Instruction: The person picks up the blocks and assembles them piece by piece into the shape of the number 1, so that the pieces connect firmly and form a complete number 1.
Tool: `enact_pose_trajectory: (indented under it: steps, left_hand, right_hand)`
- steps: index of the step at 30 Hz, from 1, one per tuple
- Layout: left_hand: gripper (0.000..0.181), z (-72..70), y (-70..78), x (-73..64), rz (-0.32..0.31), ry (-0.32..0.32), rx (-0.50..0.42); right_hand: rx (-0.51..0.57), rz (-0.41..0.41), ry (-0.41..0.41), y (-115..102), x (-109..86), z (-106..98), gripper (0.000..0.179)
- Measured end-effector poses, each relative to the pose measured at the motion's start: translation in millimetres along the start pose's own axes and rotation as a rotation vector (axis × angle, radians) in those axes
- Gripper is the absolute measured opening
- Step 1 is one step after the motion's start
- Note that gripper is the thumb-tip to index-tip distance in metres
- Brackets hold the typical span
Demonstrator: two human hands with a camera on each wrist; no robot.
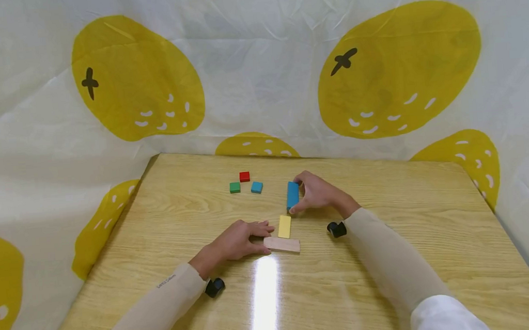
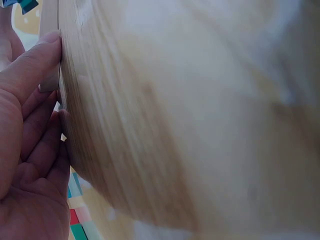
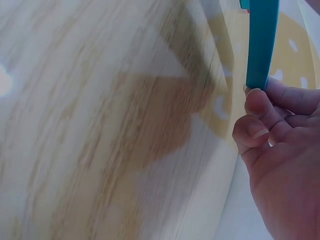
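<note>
In the head view my right hand grips a long blue block, thumb at its near end and fingers at its far end. The right wrist view shows the same blue block raised over the tabletop, fingertips at its lower end. My left hand holds the left end of a plain wooden block, which lies crosswise. In the left wrist view the thumb lies along that wooden block, with fingers beneath. A flat yellow block lies just beyond the wooden one, close to the left fingertips.
Farther back on the wooden table sit a small red block, a green block and a small blue block. A patterned cloth hangs behind the table. Bright glare crosses the near tabletop.
</note>
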State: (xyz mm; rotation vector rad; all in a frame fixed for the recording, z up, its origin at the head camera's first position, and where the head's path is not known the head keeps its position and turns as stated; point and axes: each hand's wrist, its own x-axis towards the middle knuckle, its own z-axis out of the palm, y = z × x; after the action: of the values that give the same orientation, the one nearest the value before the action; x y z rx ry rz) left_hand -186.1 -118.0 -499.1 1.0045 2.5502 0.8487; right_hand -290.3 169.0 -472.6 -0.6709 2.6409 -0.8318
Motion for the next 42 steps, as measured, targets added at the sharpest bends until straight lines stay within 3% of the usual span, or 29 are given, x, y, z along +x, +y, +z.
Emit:
enact_pose_trajectory:
  steps: [26, 42]
  left_hand:
    - [0.051, 0.4, -1.1, -0.7, -0.010, 0.003, -0.022]
    - [0.052, 1.4, -3.5, 1.3, -0.015, -0.003, -0.012]
  right_hand:
    - [-0.063, 0.020, -0.025, -11.7, 8.6, 7.2, 0.099]
    - [-0.086, 0.049, -0.043, -8.0, 13.1, 10.8, 0.103]
